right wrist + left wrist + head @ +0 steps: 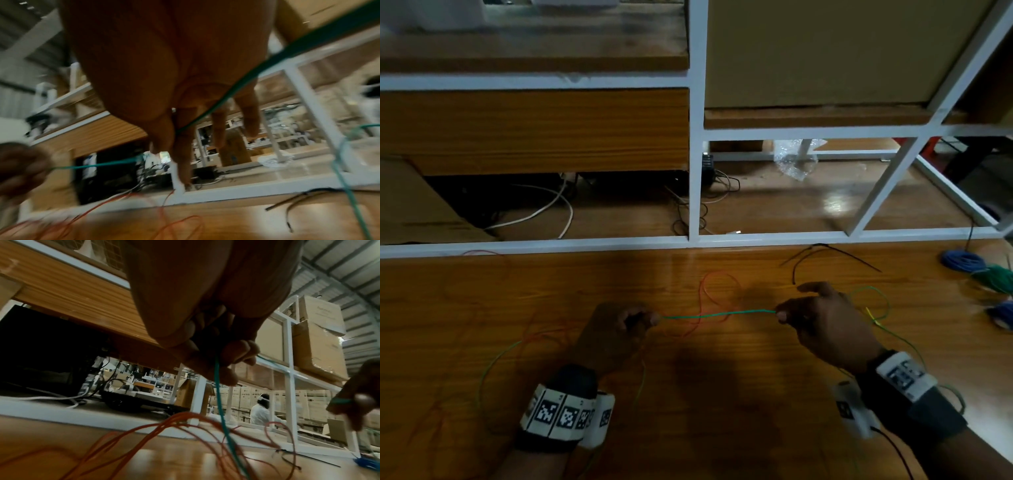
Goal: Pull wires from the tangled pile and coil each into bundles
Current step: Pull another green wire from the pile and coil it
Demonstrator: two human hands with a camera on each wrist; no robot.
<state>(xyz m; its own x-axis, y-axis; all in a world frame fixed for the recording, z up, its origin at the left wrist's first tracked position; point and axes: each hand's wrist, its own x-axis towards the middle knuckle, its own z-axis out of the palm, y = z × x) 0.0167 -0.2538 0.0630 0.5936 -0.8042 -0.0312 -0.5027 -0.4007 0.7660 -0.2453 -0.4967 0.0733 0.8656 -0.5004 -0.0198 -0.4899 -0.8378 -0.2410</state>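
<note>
Head view: both hands pinch green wire (pixel 717 313) above wooden table (pixel 722 394), white shelving (pixel 697 137) behind

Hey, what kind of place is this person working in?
Likely a warehouse or factory floor: stacked cardboard boxes on white metal racking, a corrugated metal roof, and a wooden workbench where both hands stretch a green wire.

Green wire (pixel 207 112) blurred, edge-cut.

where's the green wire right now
In the head view the green wire stretches between the left hand and right hand, above the wooden table, crossing a red wire.
</note>
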